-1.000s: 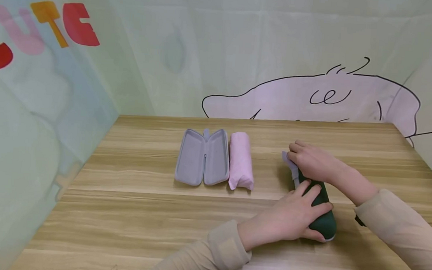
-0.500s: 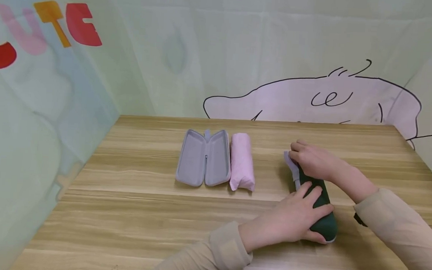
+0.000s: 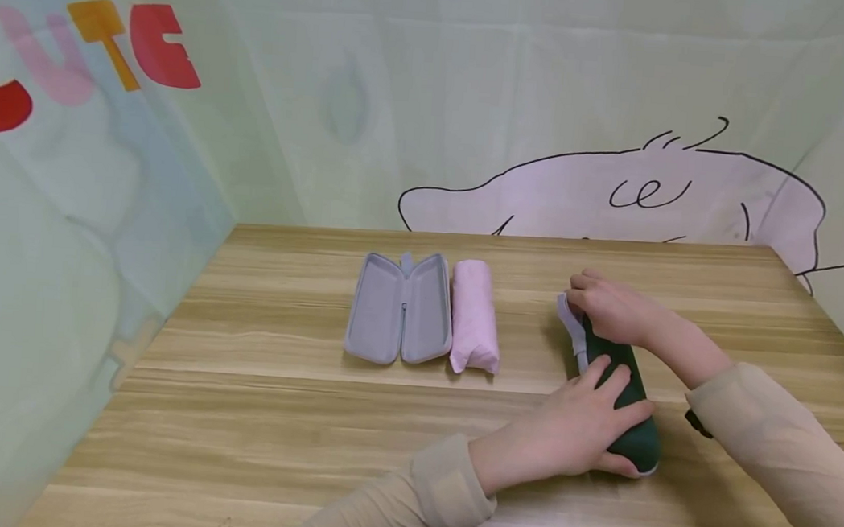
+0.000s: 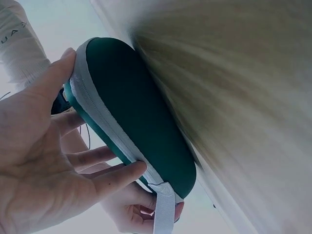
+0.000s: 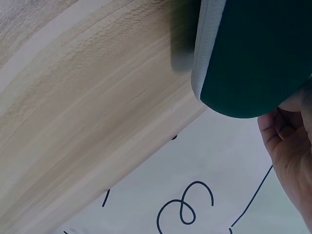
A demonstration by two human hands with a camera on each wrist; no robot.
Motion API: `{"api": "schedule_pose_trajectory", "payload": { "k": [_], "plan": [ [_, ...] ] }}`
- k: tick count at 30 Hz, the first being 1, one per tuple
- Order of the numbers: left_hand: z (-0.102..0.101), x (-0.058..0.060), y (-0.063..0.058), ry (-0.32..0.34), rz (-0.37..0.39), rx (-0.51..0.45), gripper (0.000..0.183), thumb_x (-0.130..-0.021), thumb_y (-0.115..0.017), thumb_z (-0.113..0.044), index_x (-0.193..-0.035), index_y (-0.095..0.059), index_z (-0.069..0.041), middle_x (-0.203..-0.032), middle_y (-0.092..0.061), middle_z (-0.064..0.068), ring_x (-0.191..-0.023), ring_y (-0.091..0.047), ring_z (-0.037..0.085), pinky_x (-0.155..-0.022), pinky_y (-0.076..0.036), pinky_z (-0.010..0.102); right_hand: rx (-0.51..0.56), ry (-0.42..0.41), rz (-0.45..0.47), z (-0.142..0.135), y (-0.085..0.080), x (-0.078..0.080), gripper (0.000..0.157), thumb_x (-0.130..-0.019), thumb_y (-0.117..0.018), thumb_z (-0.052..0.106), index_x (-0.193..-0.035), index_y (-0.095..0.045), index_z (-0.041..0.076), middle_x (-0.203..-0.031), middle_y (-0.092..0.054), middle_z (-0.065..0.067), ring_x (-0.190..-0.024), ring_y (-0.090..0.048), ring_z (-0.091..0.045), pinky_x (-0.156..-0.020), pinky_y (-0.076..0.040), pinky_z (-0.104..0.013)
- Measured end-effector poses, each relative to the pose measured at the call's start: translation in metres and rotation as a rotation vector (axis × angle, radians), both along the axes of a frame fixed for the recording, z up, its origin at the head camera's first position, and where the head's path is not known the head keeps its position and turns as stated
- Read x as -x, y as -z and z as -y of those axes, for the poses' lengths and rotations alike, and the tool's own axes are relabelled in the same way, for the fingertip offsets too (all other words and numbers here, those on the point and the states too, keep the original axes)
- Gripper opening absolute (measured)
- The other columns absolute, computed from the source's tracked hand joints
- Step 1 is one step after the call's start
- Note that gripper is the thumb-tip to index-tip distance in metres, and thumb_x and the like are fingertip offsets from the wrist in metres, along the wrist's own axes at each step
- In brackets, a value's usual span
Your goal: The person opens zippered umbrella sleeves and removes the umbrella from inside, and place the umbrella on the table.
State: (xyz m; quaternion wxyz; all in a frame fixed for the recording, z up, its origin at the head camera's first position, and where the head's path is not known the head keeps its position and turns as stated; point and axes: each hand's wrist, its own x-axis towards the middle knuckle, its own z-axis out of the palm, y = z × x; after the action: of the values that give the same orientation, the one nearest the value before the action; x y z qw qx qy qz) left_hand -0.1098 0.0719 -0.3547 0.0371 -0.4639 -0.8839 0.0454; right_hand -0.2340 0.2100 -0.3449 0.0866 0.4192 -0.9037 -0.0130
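Note:
A dark green zip-up glasses case [image 3: 637,447] lies on the right part of the table. My left hand [image 3: 564,429] holds it from the left, with spread fingers across its top and the thumb at the near end. My right hand [image 3: 618,312] has its fingers bent down at the far end, beside a pale grey strap [image 3: 573,329]. In the left wrist view the grey zip [image 4: 108,117] runs shut along the visible edge, and right fingertips pinch at the far end near the strap. Whether they hold a zip pull is hidden.
An unfolded grey case [image 3: 378,309] lies at the table's middle, its two hollow halves facing up. Close against its right side is a pink paper-wrapped roll [image 3: 473,315]. A printed cloth [image 3: 315,112] hangs behind the wooden table [image 3: 238,429].
The head view has shifted slightly. Both hands stay at the green glasses case; the right hand and the strap have moved a little farther away, and the right cuff slightly left.

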Motion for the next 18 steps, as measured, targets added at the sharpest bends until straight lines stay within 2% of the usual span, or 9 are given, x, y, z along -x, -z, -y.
{"api": "schedule_pose_trajectory", "payload": {
  "k": [4,10,15,18],
  "plan": [
    [0.0003,-0.0004,0.0005,-0.003,-0.007,0.01,0.066,-0.081,-0.042,-0.067,-0.137,-0.032,-0.034,-0.142,-0.03,0.006,-0.133,-0.029,0.027,-0.096,-0.044,0.025,0.006,0.018,0.014,0.0006,0.0008,0.0016,0.018,-0.074,-0.056,-0.013,-0.073,-0.06,0.005,-0.07,-0.047,-0.001,-0.067,-0.04,-0.014,-0.059,-0.038,-0.026],
    [0.0012,-0.0004,0.0003,-0.001,-0.005,0.014,0.066,-0.081,-0.042,-0.067,-0.137,-0.032,-0.034,-0.143,-0.029,0.006,-0.134,-0.028,0.028,-0.093,-0.046,0.026,-0.019,0.088,0.046,0.0053,-0.0032,-0.0014,0.015,-0.074,-0.056,-0.012,-0.078,-0.061,0.001,-0.072,-0.049,-0.004,-0.07,-0.043,-0.017,-0.06,-0.04,-0.027],
    [0.0009,-0.0002,0.0004,0.006,-0.007,0.011,0.066,-0.081,-0.042,-0.067,-0.137,-0.033,-0.034,-0.142,-0.03,0.006,-0.133,-0.029,0.028,-0.092,-0.047,0.027,-0.104,0.089,-0.008,0.0079,-0.0062,-0.0032,0.009,-0.076,-0.056,-0.01,-0.08,-0.06,-0.004,-0.071,-0.05,-0.008,-0.067,-0.041,-0.019,-0.062,-0.038,-0.031],
    [0.0006,-0.0002,0.0009,0.009,-0.015,0.009,0.066,-0.081,-0.042,-0.068,-0.137,-0.034,-0.034,-0.141,-0.031,0.006,-0.132,-0.03,0.028,-0.093,-0.047,0.027,-0.171,0.087,-0.047,0.0099,-0.0076,-0.0046,0.009,-0.076,-0.056,-0.009,-0.084,-0.06,-0.006,-0.073,-0.054,-0.011,-0.067,-0.045,-0.021,-0.067,-0.041,-0.034]
  ]
}}
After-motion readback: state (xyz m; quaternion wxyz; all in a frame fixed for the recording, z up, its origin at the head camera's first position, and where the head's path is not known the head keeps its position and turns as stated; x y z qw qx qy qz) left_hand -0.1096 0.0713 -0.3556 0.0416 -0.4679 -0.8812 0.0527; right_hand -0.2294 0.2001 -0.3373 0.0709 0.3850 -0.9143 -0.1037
